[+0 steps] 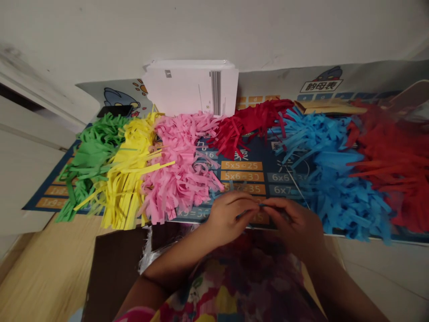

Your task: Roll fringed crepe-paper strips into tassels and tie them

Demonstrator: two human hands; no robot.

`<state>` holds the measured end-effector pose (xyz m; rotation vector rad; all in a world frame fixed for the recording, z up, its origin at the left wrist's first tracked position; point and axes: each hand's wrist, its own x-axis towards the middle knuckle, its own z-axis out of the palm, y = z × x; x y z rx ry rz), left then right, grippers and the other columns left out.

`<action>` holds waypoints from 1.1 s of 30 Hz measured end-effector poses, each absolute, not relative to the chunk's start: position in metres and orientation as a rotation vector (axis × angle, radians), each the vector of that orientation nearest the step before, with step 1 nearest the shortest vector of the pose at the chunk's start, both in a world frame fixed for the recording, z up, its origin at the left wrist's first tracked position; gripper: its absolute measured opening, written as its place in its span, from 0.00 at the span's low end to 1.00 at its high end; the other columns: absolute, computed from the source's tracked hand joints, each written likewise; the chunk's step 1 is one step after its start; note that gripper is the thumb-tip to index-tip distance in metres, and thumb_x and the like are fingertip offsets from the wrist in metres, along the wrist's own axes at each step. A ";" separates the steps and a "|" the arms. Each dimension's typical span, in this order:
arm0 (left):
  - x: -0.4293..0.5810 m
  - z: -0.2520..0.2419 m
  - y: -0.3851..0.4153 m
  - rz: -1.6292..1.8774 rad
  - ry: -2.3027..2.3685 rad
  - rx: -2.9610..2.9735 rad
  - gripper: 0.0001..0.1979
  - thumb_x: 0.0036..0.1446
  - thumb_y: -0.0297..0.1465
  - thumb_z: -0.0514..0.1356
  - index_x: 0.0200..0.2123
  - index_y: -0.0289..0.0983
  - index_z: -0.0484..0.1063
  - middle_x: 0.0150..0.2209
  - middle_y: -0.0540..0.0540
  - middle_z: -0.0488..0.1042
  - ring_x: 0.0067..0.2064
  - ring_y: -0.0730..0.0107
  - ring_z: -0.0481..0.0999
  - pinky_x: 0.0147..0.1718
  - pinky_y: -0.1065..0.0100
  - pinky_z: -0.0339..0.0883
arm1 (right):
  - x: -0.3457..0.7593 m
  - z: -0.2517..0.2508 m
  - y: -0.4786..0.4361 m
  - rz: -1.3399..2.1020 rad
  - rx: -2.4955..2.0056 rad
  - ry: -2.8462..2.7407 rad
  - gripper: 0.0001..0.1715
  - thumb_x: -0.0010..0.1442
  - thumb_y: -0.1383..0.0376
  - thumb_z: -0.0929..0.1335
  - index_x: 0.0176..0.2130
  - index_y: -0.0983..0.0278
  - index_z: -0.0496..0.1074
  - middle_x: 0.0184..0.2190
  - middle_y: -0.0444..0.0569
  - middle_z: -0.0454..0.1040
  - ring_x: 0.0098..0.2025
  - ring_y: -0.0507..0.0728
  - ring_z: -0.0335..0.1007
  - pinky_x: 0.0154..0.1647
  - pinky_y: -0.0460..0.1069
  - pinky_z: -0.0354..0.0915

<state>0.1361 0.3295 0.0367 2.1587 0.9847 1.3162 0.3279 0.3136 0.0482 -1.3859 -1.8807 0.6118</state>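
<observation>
My left hand (229, 214) and my right hand (295, 223) meet at the near edge of a blue multiplication-table mat (248, 172). Both pinch a thin blue paper strip (252, 209) held between their fingertips. Piles of cut paper strips lie across the mat: green (89, 156), yellow (129, 174), pink (182, 165), dark red (248, 123), blue (330, 170) and red (395, 165). The blue pile is nearest my right hand, the pink pile nearest my left.
A stack of white paper (192, 87) stands against the wall behind the piles. A dark phone (115, 110) lies at the back left. A brown cardboard piece (114, 268) sits by my left arm over the wooden floor (43, 268).
</observation>
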 end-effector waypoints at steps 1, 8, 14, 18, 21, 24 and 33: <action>0.136 0.037 0.330 1.333 0.973 2.171 0.02 0.62 0.26 0.63 0.38 0.36 0.76 0.38 0.43 0.82 0.40 0.69 0.82 0.41 0.70 0.74 | 0.328 0.049 0.313 0.608 -1.384 -1.877 0.10 0.65 0.62 0.66 0.39 0.57 0.78 0.33 0.45 0.83 0.34 0.56 0.80 0.35 0.48 0.73; 0.137 0.034 0.331 1.409 0.945 2.244 0.04 0.63 0.24 0.62 0.41 0.37 0.75 0.37 0.45 0.82 0.39 0.68 0.81 0.40 0.67 0.75 | 0.324 0.049 0.311 0.504 -1.391 -1.907 0.12 0.66 0.62 0.65 0.39 0.57 0.79 0.32 0.45 0.83 0.32 0.56 0.80 0.35 0.48 0.74; 0.137 0.029 0.334 1.375 0.924 2.260 0.05 0.63 0.24 0.62 0.41 0.36 0.75 0.38 0.44 0.82 0.40 0.68 0.82 0.41 0.68 0.76 | 0.323 0.044 0.310 0.344 -1.357 -1.960 0.11 0.67 0.63 0.65 0.40 0.59 0.79 0.32 0.45 0.83 0.31 0.55 0.80 0.32 0.47 0.72; 0.140 0.021 0.337 1.269 0.994 2.210 0.02 0.63 0.27 0.61 0.40 0.36 0.74 0.37 0.43 0.82 0.39 0.66 0.83 0.39 0.67 0.76 | 0.321 0.040 0.311 0.293 -1.311 -2.028 0.11 0.68 0.64 0.65 0.40 0.60 0.77 0.33 0.45 0.83 0.34 0.55 0.80 0.34 0.47 0.72; 0.138 0.017 0.340 1.211 1.049 2.170 0.03 0.63 0.28 0.62 0.35 0.36 0.75 0.32 0.45 0.81 0.33 0.67 0.81 0.34 0.69 0.75 | 0.335 0.038 0.327 0.296 -1.268 -2.069 0.12 0.69 0.63 0.64 0.40 0.61 0.77 0.36 0.46 0.82 0.38 0.55 0.79 0.40 0.48 0.71; 0.131 0.019 0.344 1.222 1.032 2.061 0.04 0.61 0.28 0.65 0.33 0.36 0.77 0.29 0.47 0.80 0.31 0.71 0.80 0.32 0.73 0.73 | 0.364 0.034 0.360 0.153 -1.595 -2.110 0.14 0.68 0.58 0.65 0.41 0.62 0.78 0.38 0.50 0.80 0.41 0.59 0.77 0.39 0.51 0.69; 0.132 0.026 0.342 1.197 0.987 1.786 0.04 0.61 0.28 0.65 0.36 0.38 0.81 0.33 0.45 0.82 0.35 0.69 0.82 0.36 0.72 0.74 | 0.400 0.035 0.399 0.231 -2.150 -2.189 0.13 0.67 0.62 0.64 0.39 0.62 0.78 0.40 0.52 0.79 0.43 0.61 0.75 0.39 0.51 0.64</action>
